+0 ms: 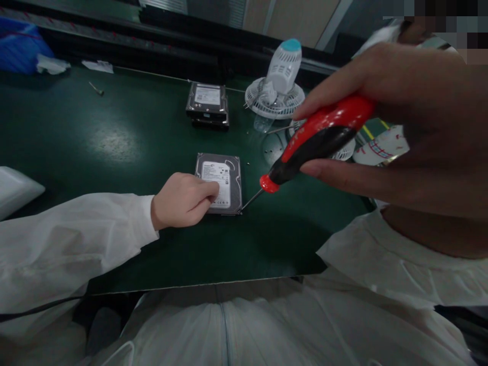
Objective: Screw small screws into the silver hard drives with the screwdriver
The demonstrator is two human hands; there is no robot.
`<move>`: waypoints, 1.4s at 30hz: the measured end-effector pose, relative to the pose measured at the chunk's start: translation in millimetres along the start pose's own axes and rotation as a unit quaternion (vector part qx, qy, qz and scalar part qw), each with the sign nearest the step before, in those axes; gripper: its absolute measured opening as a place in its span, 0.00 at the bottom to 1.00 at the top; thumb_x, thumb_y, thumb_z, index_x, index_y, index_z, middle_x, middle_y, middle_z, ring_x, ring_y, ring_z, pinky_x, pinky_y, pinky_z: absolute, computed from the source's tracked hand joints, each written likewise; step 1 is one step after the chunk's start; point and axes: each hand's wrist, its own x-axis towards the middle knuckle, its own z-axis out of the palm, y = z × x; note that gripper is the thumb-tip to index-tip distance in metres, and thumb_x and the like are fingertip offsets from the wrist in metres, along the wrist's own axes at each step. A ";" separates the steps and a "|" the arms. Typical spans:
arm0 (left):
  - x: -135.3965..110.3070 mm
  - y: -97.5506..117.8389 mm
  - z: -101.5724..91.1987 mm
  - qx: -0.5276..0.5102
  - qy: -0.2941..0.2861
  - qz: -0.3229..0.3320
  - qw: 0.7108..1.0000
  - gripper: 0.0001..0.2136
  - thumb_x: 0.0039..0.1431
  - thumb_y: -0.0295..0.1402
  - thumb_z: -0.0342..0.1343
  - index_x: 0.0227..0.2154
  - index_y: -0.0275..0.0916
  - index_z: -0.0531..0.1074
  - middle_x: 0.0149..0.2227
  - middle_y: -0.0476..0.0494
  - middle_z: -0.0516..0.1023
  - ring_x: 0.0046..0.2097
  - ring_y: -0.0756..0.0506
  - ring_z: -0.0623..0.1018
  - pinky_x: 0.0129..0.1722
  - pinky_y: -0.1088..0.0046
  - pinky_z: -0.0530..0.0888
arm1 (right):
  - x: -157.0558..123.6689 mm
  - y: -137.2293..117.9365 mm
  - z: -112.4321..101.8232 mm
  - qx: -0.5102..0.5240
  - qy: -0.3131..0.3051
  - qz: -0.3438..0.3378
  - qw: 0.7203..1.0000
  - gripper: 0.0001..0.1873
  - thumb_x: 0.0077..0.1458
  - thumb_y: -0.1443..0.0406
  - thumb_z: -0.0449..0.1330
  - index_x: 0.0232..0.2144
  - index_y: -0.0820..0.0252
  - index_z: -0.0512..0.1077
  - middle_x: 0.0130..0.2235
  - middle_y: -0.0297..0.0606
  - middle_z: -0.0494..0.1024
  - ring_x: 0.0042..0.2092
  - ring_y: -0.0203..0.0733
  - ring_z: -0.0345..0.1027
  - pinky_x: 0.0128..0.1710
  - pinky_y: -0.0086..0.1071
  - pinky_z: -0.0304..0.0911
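Screwdriver [314, 142] in right hand [412, 127], fingers wrapped; tip at hard drive [224, 174]. Left hand [185, 201] curled on drive, toward worktop's [263, 249] front edge.

Drive [235, 178] partly behind left fingers [209, 190]

Here's a loose white fabric coat [183, 328] | slim grey-blue zip [225, 333] down the front | creased white left sleeve [87, 229], banded cuff [148, 218]

- Left of the hard drive [237, 185]: the left hand [185, 201] and sleeve [95, 223] block; farther back, bare tabletop [148, 127].
- Behind it: a gap, then stacked drives [208, 96].
- Back-right of it: white fan parts [284, 68].
- Right of it: screwdriver [320, 140] and right hand [423, 117] overhang.
- In front of it: bare strip.
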 end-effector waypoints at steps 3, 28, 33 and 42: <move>0.2 0.2 -0.2 -0.003 0.003 0.004 1.000 0.12 0.56 0.30 0.43 0.26 0.39 0.72 0.22 0.47 0.77 0.23 0.46 0.74 0.25 0.69 0.65 | -0.7 0.0 -0.8 0.015 -0.008 -0.013 1.000 0.21 0.64 0.48 0.52 0.55 0.43 0.67 0.46 0.30 0.72 0.39 0.35 0.69 0.42 0.39 0.64; 0.2 0.1 0.6 -0.004 0.001 0.001 1.000 0.12 0.56 0.30 0.43 0.27 0.40 0.72 0.23 0.47 0.77 0.24 0.46 0.74 0.26 0.69 0.65 | 6.5 -7.6 -3.3 0.084 -0.004 -0.033 0.996 0.10 0.62 0.54 0.57 0.45 0.45 0.67 0.44 0.25 0.73 0.39 0.33 0.70 0.42 0.38 0.69; 1.1 0.2 -0.2 -0.001 0.000 0.012 1.000 0.11 0.56 0.30 0.43 0.27 0.40 0.71 0.23 0.47 0.76 0.24 0.46 0.73 0.26 0.68 0.64 | 4.0 -7.7 -2.3 0.050 -0.003 -0.023 0.998 0.13 0.61 0.51 0.56 0.44 0.46 0.68 0.41 0.28 0.73 0.37 0.34 0.68 0.38 0.39 0.67; 2.1 2.1 -3.3 -0.005 -0.037 -0.011 0.999 0.12 0.56 0.30 0.42 0.27 0.39 0.71 0.23 0.46 0.76 0.24 0.46 0.73 0.28 0.69 0.64 | 0.9 -4.3 -1.7 0.024 -0.016 -0.013 1.000 0.19 0.64 0.48 0.50 0.48 0.48 0.70 0.44 0.29 0.73 0.37 0.34 0.69 0.39 0.38 0.68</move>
